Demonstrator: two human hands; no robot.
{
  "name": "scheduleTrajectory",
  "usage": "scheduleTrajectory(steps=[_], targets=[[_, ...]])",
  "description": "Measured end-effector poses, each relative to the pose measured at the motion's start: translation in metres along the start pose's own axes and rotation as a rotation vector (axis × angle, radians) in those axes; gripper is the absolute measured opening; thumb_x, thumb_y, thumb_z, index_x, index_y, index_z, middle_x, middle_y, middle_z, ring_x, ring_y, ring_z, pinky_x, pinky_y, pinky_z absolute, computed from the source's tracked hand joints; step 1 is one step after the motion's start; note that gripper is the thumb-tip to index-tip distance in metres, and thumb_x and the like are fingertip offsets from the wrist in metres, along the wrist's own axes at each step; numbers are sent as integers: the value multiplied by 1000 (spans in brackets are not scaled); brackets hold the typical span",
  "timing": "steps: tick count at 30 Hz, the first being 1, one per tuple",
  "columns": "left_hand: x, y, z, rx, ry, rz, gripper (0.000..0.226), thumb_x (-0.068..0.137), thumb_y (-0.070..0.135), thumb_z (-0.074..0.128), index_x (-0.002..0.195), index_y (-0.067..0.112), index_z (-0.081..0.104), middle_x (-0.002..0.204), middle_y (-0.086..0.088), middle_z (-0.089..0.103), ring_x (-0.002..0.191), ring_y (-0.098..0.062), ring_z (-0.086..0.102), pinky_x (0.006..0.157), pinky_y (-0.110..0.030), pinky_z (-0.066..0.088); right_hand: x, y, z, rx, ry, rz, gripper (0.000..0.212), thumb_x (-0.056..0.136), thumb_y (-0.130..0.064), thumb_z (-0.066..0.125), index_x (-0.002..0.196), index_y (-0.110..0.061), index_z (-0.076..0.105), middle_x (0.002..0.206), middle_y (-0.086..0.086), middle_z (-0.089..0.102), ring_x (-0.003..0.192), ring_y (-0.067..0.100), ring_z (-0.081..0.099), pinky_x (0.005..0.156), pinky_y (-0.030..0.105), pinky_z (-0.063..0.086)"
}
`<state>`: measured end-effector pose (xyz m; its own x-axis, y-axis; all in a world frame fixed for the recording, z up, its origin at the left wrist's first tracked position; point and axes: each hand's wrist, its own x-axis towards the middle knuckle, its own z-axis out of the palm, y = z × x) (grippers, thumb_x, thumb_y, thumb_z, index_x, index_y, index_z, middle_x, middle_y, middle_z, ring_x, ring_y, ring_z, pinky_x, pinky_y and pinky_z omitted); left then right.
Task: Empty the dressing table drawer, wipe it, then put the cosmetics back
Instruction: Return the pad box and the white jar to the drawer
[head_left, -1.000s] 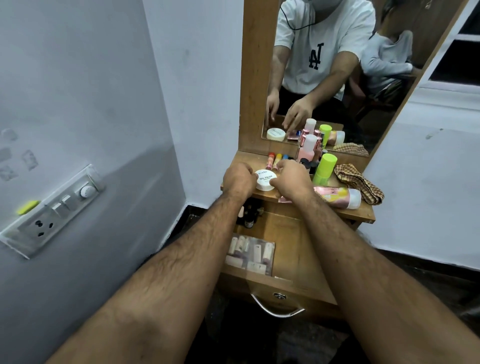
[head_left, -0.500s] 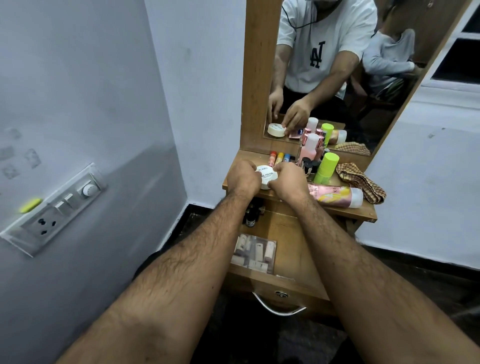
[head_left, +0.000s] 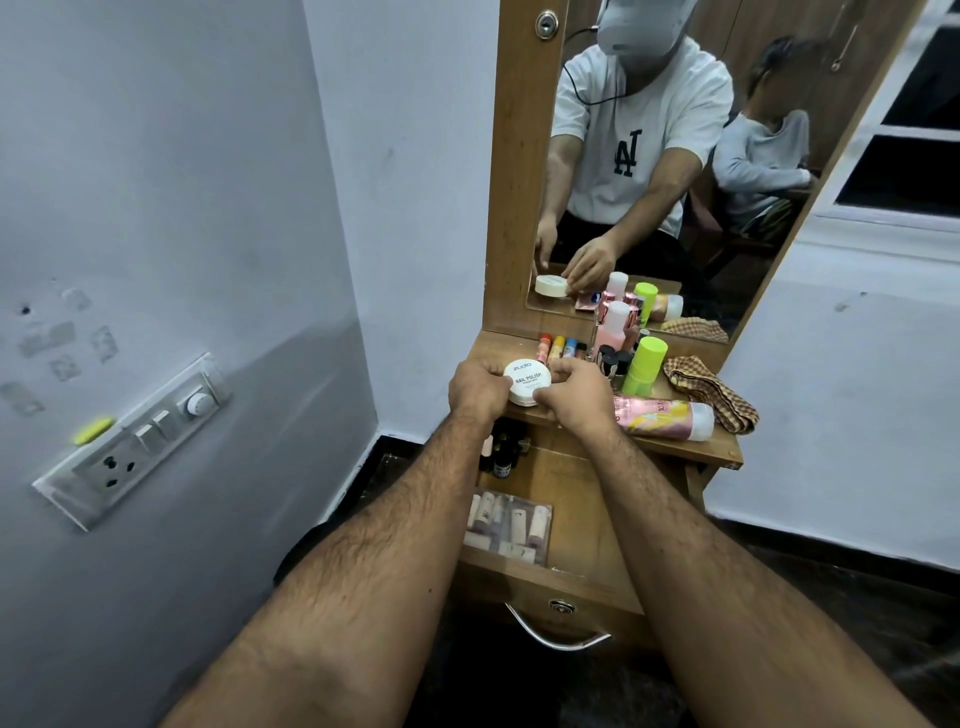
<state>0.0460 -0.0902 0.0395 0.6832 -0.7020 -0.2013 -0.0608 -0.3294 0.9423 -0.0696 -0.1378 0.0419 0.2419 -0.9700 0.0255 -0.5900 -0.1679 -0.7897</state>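
White round jar (head_left: 527, 387), lid printed "NAIL POLISH", gripped between both hands at the near left edge of the wooden tabletop (head_left: 691, 444). Left hand (head_left: 475, 389) curled around the jar's left side, fingers over the rim; right hand (head_left: 574, 395) curled around its right side, thumb and fingertips pinching the lid edge. Cannot tell whether the jar rests on the wood or hangs just above it.

Crowded just right of the hands: a lime-green tube (head_left: 644, 371) standing upright, a pink bottle (head_left: 613, 332) with white cap behind it, dark-capped small bottles (head_left: 615, 361) between them. Farther back, near the mirror (head_left: 675, 156), a row of small coloured sticks (head_left: 558, 348). Lying on its side along the near right edge, a pink and yellow tube (head_left: 660, 418) with clear cap, touching the right wrist area. Beyond that, a brown checked cloth (head_left: 711, 387), crumpled at the right end of the top.

Below, drawer (head_left: 587, 519) pulled out toward the viewer, both forearms crossing above it and hiding parts of its floor. Inside at near left, a clear pouch of pale tubes (head_left: 506, 525); at far left under the tabletop, several dark little bottles (head_left: 501, 457), partly hidden. Curved metal handle (head_left: 556, 631) on the drawer front.

Left wall bearing a switch and socket panel (head_left: 130, 441) with a yellow-green object (head_left: 93, 431) on its top edge.
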Motion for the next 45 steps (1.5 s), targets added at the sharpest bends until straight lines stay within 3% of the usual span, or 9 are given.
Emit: scheduleTrajectory(steps=[8, 11, 14, 19, 23, 30, 35, 39, 45], targets=[[0, -5, 3, -389, -15, -120, 17, 87, 0, 67, 103, 5, 66, 105, -14, 70, 93, -30, 70, 65, -36, 61, 16, 20, 15, 263, -32, 32, 51, 53, -20, 72, 105, -17, 74, 94, -3, 76, 86, 21, 73, 78, 49, 61], [-2, -6, 0, -430, -21, -130, 13, 87, 3, 68, 98, 9, 66, 102, -15, 72, 86, -26, 71, 69, -38, 61, -3, 7, 6, 347, -36, 34, 48, 66, -13, 78, 113, -13, 72, 99, 0, 75, 82, 17, 73, 75, 45, 62], [-10, -4, -8, -472, -75, -111, 11, 90, 3, 66, 99, 9, 66, 94, -13, 71, 69, -17, 66, 52, -23, 54, -13, 2, 1, 469, -33, 38, 30, 85, -3, 72, 115, -8, 68, 93, 4, 73, 62, 10, 68, 62, 33, 61], [-27, -7, -25, -542, -148, -93, 18, 89, 2, 67, 105, 11, 64, 95, -13, 71, 64, -12, 67, 54, -20, 54, -37, -1, -7, 603, -75, 38, 18, 90, 0, 67, 100, -14, 62, 95, 11, 70, 58, 12, 65, 57, 31, 58], [-39, -15, -34, -531, -169, -86, 22, 88, 3, 69, 106, 13, 62, 95, -10, 72, 72, -14, 69, 58, -24, 58, -55, 2, -9, 669, -154, 77, 21, 90, -2, 67, 103, -16, 56, 89, 12, 72, 56, 13, 66, 53, 29, 57], [-51, -51, -35, -246, -243, -140, 17, 87, 0, 69, 103, 2, 67, 106, -18, 70, 83, -23, 69, 52, -23, 57, -74, 33, -5, 565, -282, 256, 25, 87, 0, 70, 103, -11, 55, 89, 13, 71, 60, 18, 65, 56, 31, 58], [-49, -78, -28, 101, -246, -136, 10, 82, 2, 75, 90, 6, 69, 102, -15, 72, 87, -23, 71, 72, -39, 62, -81, 58, 8, 509, -331, 387, 27, 82, 8, 72, 97, -7, 55, 77, 14, 68, 46, 13, 61, 47, 28, 57], [-55, -80, -18, 661, -205, 1, 24, 80, 19, 79, 102, 11, 74, 99, -6, 72, 91, -21, 69, 74, -32, 58, -83, 70, 15, 411, -418, 481, 18, 82, 6, 72, 89, -4, 59, 76, 15, 68, 46, 14, 64, 52, 32, 59], [-66, -90, -8, 871, -196, 35, 25, 88, 18, 70, 110, 6, 67, 107, -10, 67, 98, -24, 64, 68, -30, 48, -91, 75, 23, 304, -534, 527, 19, 89, 5, 65, 80, -6, 52, 71, 13, 61, 39, 12, 61, 47, 27, 56]])
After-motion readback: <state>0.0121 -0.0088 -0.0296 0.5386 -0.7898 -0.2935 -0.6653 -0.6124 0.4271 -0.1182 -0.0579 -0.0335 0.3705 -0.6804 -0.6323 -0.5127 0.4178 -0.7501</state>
